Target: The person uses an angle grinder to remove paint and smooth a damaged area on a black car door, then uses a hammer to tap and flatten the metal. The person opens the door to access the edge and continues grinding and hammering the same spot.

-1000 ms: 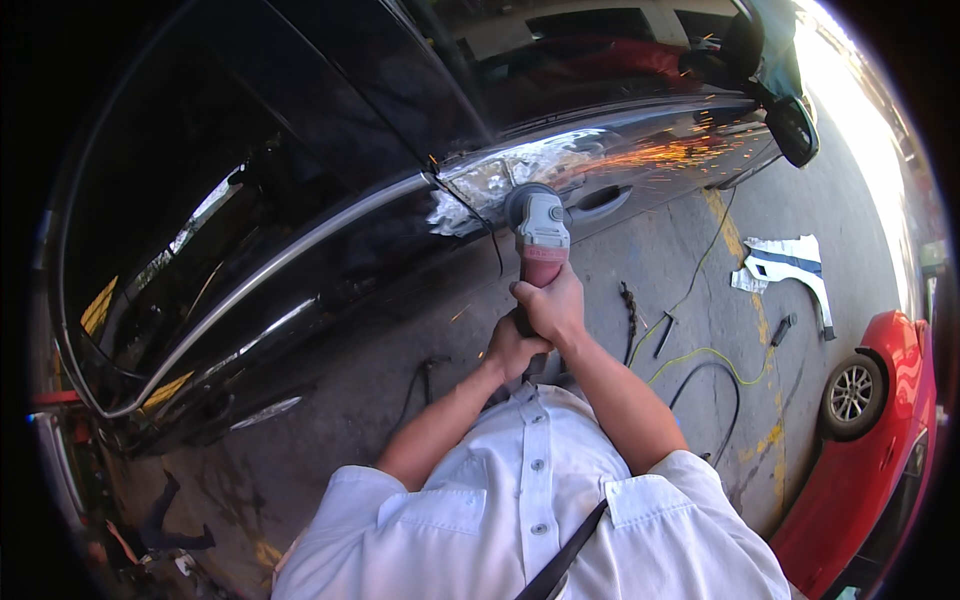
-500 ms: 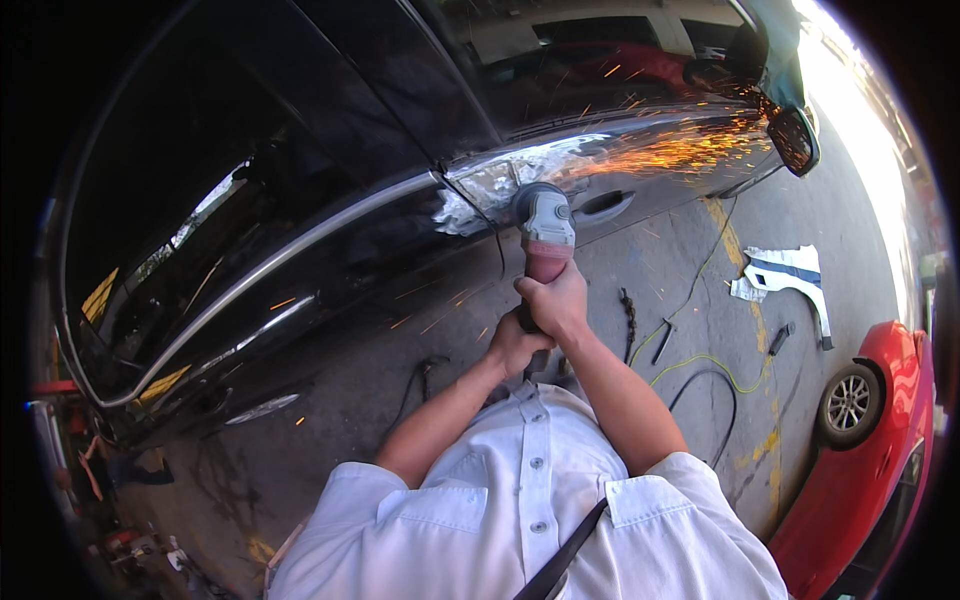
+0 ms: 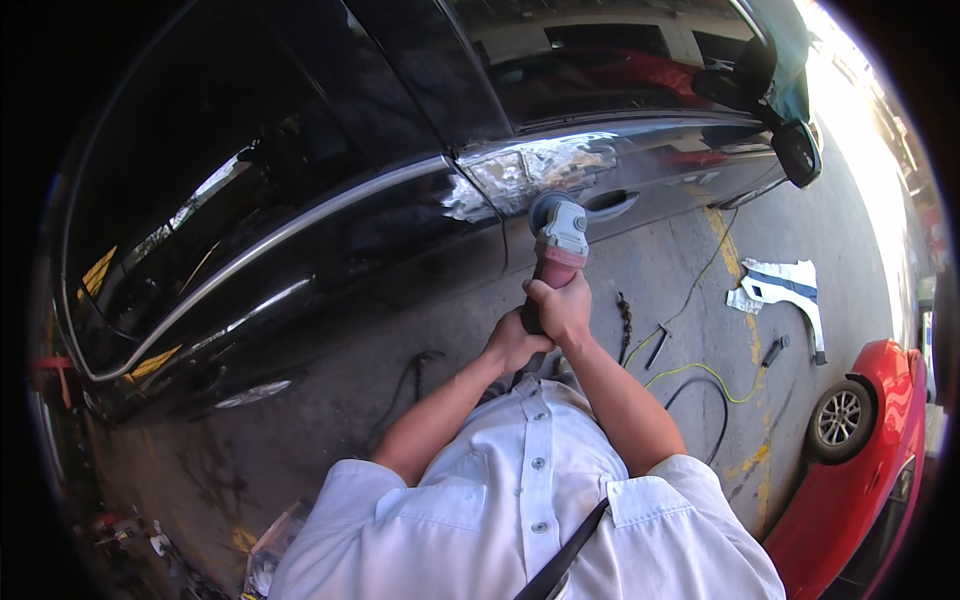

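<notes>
Both my hands are closed around an angle grinder [image 3: 565,225] with a grey head and a reddish body. My right hand [image 3: 565,308] wraps the body behind the head, while my left hand [image 3: 516,340] grips the rear end, lower and nearer to me. The disc faces the side of a black car [image 3: 380,235], next to a door handle [image 3: 612,204]; whether it touches the panel I cannot tell. Above and left of the disc lies a patch of bare, scraped metal [image 3: 520,168] that spans the gap between two doors. No sparks show.
A side mirror [image 3: 796,153] sticks out at the far right. On the concrete floor lie a white fender panel [image 3: 785,290], a yellow-green cord [image 3: 712,372], a dark hose [image 3: 727,415] and a chain [image 3: 626,322]. A red car [image 3: 850,500] stands at the lower right.
The orange sparks that sprayed right along the door have stopped. The grinder has shifted slightly right and down, off the scraped patch, with both hands still on it.
</notes>
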`<action>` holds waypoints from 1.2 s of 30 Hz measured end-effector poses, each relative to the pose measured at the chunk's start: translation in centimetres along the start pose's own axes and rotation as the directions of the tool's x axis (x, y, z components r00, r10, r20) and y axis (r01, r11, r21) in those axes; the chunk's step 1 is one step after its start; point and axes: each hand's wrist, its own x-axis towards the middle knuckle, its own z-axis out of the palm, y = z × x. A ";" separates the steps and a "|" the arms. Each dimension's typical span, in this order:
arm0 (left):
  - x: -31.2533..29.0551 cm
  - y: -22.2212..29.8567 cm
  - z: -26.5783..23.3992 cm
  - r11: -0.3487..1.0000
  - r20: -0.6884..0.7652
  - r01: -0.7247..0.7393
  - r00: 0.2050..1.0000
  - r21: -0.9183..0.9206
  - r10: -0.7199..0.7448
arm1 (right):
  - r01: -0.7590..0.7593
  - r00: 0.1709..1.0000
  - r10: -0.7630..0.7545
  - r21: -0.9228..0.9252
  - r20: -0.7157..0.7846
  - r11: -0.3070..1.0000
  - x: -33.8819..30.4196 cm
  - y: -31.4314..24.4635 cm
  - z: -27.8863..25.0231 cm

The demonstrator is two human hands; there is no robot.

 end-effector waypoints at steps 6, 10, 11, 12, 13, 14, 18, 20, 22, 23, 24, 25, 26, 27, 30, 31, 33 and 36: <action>-1.9 -1.0 0.0 0.998 -0.167 -0.069 0.984 -0.003 0.067 | 0.073 0.992 -0.075 0.025 0.100 0.997 -0.9 -0.1 1.3; -2.3 -1.4 -0.6 1.000 -0.129 -0.018 0.992 -0.019 0.015 | 0.130 0.982 -0.125 -0.023 0.140 0.991 -1.1 -0.6 2.0; -2.3 -1.6 -0.7 0.999 -0.150 -0.028 0.988 -0.020 0.025 | 0.135 0.981 -0.131 -0.019 0.144 0.991 -1.1 -0.6 2.1; -2.3 -1.7 -0.8 1.000 -0.154 -0.002 0.988 -0.006 0.001 | 0.146 0.979 -0.143 -0.007 0.143 0.989 -1.2 -0.7 2.2; -2.2 -1.9 -0.9 0.998 -0.147 -0.027 0.989 -0.050 0.019 | 0.117 0.986 -0.113 -0.024 0.126 0.993 -1.3 -0.7 2.3; -2.1 -2.1 -0.9 0.997 -0.121 -0.017 0.993 -0.076 0.007 | 0.096 0.991 -0.093 -0.031 0.101 0.995 -1.4 -0.8 2.3; -1.5 -2.7 -1.3 0.991 -0.076 -0.117 0.991 -0.069 0.112 | 0.063 0.998 -0.058 -0.159 0.036 0.985 -1.5 -1.0 2.6; -1.0 -3.1 -1.6 0.989 -0.083 -0.146 0.986 -0.038 0.143 | 0.114 0.992 -0.105 -0.146 0.072 0.983 -1.2 -1.1 2.7; -0.5 -3.5 -1.9 0.988 -0.067 -0.146 0.987 -0.040 0.143 | 0.130 0.990 -0.119 -0.152 0.080 0.980 -1.1 -1.2 2.9; -0.3 -3.7 -2.0 0.989 -0.052 -0.136 0.990 -0.058 0.133 | 0.121 0.991 -0.111 -0.160 0.071 0.980 -1.0 -1.3 2.9; -0.1 -3.9 -2.1 0.989 -0.053 -0.136 0.990 -0.064 0.132 | 0.129 0.991 -0.121 -0.153 0.063 0.980 -1.0 -1.3 3.0; 0.0 -4.1 -2.0 0.987 -0.041 -0.146 0.989 -0.065 0.143 | 0.115 0.993 -0.109 -0.167 0.045 0.979 -1.0 -1.3 3.0; 0.1 -4.3 -2.0 0.986 -0.045 -0.157 0.987 -0.061 0.154 | 0.110 0.994 -0.106 -0.171 0.032 0.979 -1.0 -1.3 3.0; 0.2 -4.5 -1.9 0.984 -0.027 -0.173 0.985 -0.048 0.171 | 0.076 0.997 -0.074 -0.182 0.020 0.980 -1.1 -1.3 3.1; 0.2 -5.0 -1.7 0.982 -0.048 -0.174 0.984 -0.074 0.171 | 0.132 0.991 -0.124 -0.224 0.050 0.966 -1.3 -1.2 3.1; 0.2 -5.0 -1.7 0.983 -0.041 -0.167 0.986 -0.076 0.165 | 0.119 0.993 -0.112 -0.233 0.042 0.965 -1.4 -1.2 3.1; 0.1 -5.0 -1.6 0.983 -0.053 -0.166 0.985 -0.074 0.162 | 0.107 0.994 -0.103 -0.230 0.026 0.967 -1.5 -1.2 3.1; 0.0 -5.0 -1.6 0.976 -0.048 -0.211 0.977 -0.057 0.208 | 0.117 0.993 -0.111 -0.244 0.040 0.963 -1.6 -1.3 3.2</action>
